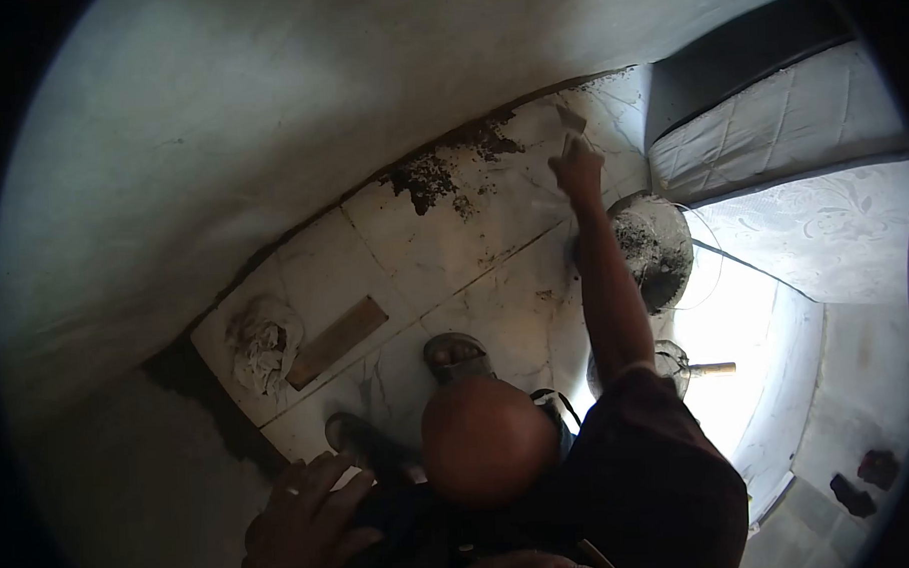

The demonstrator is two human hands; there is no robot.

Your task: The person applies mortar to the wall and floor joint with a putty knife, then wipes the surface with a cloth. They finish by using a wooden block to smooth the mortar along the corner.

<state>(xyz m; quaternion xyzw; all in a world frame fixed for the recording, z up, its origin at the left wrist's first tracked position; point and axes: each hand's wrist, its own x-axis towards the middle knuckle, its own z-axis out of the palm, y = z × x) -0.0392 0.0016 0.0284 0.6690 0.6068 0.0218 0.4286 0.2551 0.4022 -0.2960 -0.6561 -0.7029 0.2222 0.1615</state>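
Note:
My right hand (578,168) reaches out over the tiled floor with its fingers closed on a small flat-bladed trowel (570,118). Its blade is close to the base of the wall, beside a patch of dark, crumbly mortar (426,182) spread along the floor edge. Under my right forearm stands a round bucket (661,242) with grey mortar inside and on its rim. At the lower left, my left hand (313,519) hangs near my leg, fingers apart. My bare knee (490,440) is bent up between my arms, above a sandalled foot (457,356).
A wooden board (338,340) lies on the tiles beside a crumpled whitish bag (266,341). Behind my forearm, a second container (669,362) has a wooden handle (713,369) sticking out. Wrapped padded furniture (779,107) stands at upper right; dark shoes (852,494) lie at lower right.

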